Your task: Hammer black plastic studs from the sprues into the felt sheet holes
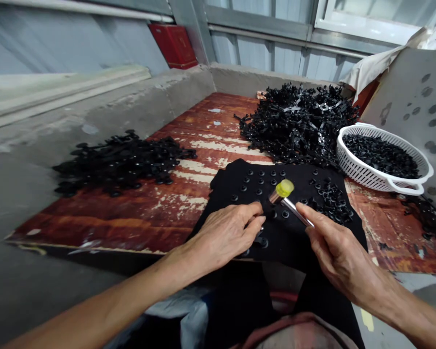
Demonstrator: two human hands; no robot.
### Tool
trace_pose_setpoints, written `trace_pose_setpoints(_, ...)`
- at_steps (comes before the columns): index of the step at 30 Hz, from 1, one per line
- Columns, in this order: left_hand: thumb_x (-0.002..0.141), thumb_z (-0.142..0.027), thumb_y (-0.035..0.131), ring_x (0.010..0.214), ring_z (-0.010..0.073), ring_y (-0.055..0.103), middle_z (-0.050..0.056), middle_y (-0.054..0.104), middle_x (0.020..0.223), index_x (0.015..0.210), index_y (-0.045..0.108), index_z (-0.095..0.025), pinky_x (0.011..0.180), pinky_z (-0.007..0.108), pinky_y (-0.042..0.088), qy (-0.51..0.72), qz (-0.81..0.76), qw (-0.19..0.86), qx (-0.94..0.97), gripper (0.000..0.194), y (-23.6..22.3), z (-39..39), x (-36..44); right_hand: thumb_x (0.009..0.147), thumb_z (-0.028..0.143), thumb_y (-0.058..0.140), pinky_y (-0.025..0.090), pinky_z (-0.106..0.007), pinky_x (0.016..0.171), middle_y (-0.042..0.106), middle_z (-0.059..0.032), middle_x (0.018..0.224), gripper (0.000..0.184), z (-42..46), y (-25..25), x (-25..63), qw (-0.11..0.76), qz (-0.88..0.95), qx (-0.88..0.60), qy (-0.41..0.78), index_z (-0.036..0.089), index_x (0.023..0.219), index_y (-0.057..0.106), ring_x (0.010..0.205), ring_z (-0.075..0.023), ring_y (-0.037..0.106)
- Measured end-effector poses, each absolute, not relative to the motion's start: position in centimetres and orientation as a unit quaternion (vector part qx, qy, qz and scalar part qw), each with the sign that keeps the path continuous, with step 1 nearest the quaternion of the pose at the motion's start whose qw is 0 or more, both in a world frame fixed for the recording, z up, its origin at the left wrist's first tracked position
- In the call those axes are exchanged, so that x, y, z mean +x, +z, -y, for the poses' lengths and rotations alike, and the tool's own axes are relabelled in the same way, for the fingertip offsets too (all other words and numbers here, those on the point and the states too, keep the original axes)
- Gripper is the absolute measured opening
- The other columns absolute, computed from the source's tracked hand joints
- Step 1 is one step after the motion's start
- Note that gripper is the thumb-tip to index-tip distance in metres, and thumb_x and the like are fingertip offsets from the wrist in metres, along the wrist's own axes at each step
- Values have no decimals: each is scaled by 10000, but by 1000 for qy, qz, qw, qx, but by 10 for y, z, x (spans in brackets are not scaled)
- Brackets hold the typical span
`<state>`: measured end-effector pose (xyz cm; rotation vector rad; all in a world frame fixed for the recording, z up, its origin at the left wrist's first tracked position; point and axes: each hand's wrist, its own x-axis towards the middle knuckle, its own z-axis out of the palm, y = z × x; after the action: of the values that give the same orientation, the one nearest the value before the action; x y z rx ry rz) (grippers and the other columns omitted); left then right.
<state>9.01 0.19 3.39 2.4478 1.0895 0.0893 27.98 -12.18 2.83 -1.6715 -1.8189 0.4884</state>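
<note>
My right hand [339, 247] is closed round the metal handle of a small mallet [284, 190] with a yellow head, held just above a black mat [240, 182]. Resting on the mat, my left hand [227, 232] pinches a small black plastic piece [262, 241] beneath the mallet head. Several small black round parts [329, 196] lie scattered over the mat, thickest at its right side.
The mat lies on a worn red board [160, 203]. A pile of black plastic pieces [119, 162] sits at the left, a bigger tangled heap [300, 121] at the back. A white basket [366, 177] holding black parts stands at the right. Concrete ledges surround the board.
</note>
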Motion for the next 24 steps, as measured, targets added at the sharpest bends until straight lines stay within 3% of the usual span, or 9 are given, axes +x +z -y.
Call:
trace_pose_setpoints(5,931,-204,407,818,201,550,24,644,820,875,650,-223,794,370,401,123,-230,152,953,250,38,14,83,909,278,541,351,-223,517,455,64,663,121,117,35,267,368,609,-629,312,186,985,556,567,-102,415)
trace_pose_setpoints(9,923,-149,411,931,228,501,58,624,979,906,652,-224,855,412,413,163,-211,128,955,254,31,27,83,894,236,520,296,-219,508,389,73,649,106,117,32,259,383,580,-612,377,199,796,503,567,-89,340)
trace_pose_setpoints(14,914,-131,420,915,229,453,84,547,1055,893,670,-234,759,392,436,220,-240,96,941,271,25,35,82,819,286,583,306,-215,483,409,76,609,112,121,30,251,403,518,-617,434,196,791,524,539,-89,366)
trace_pose_setpoints(20,909,-131,437,1015,250,461,102,515,1083,876,669,-220,803,398,474,227,-224,88,944,251,22,36,84,786,241,554,290,-213,446,420,81,544,67,118,20,247,409,474,-641,444,208,750,509,482,-83,362)
trace_pose_setpoints(24,867,-238,551,1043,287,482,122,491,1161,1033,596,-221,827,444,492,256,-305,27,917,172,14,36,86,750,240,562,304,-206,439,412,82,540,60,114,17,247,426,438,-650,451,204,728,520,473,-78,358)
